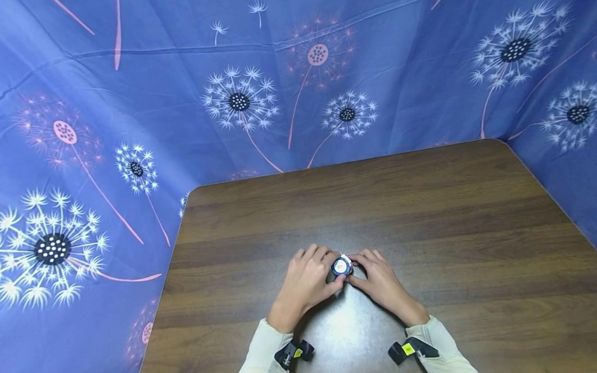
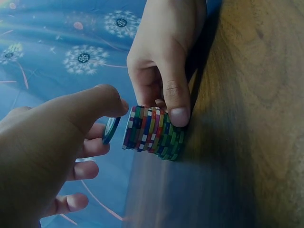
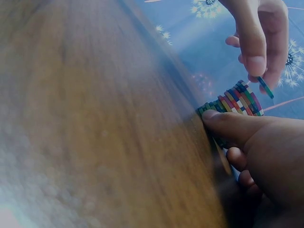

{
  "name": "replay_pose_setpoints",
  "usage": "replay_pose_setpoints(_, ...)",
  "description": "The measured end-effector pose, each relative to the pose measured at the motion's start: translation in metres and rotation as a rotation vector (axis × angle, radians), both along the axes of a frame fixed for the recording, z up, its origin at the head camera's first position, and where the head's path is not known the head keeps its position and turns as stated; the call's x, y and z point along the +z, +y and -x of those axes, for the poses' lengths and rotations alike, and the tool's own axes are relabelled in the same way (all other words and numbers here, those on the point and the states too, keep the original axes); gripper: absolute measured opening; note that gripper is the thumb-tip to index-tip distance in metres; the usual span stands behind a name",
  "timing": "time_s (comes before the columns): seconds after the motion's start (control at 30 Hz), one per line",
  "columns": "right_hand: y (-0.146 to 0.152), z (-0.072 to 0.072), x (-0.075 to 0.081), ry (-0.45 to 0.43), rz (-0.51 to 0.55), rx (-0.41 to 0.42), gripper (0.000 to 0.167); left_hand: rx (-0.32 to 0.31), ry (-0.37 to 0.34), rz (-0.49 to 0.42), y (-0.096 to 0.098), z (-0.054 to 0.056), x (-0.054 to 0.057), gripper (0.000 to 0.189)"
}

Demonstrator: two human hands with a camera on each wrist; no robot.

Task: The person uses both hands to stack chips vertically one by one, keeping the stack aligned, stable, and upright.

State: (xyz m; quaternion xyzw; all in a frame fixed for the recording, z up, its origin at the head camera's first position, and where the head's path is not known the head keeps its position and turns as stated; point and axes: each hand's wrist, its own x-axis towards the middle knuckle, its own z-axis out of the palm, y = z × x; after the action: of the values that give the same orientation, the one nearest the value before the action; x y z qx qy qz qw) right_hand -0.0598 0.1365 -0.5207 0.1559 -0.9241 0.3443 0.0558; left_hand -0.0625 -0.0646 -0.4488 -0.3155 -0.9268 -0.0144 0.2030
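A tall stack of poker chips [image 2: 151, 130] in green, red, blue, yellow and white stands on the table, its edges slightly uneven. My left hand [image 1: 305, 279] pinches a single green-edged poker chip [image 2: 111, 130] between thumb and fingers, tilted and just above the top of the stack. From the other side, my right hand [image 1: 383, 283] holds the stack low down, the thumb [image 3: 213, 115] against the green chips near its base. Seen from the head, the lifted chip [image 1: 341, 265] with its white centre covers most of the stack.
The brown wood-grain table [image 1: 421, 214] extends around both hands, with a bright light reflection in front of them. A blue curtain [image 1: 172, 91] with dandelion prints hangs behind the far edge and along both sides. A black camera is strapped to each wrist.
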Motion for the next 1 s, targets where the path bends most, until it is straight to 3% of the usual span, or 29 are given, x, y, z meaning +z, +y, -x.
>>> replay_pose_setpoints(0.4,-0.0036,-0.0002,-0.0008,0.022,0.004,-0.001,0.046,0.026,-0.086,0.04,0.0043,0.006,-0.0025,0.043)
replay_pose_setpoints(1.0,-0.0004,-0.0005,-0.0005,-0.003,-0.015,-0.002,0.049,0.033,-0.093,0.019,0.0064,0.009,-0.0094,0.044)
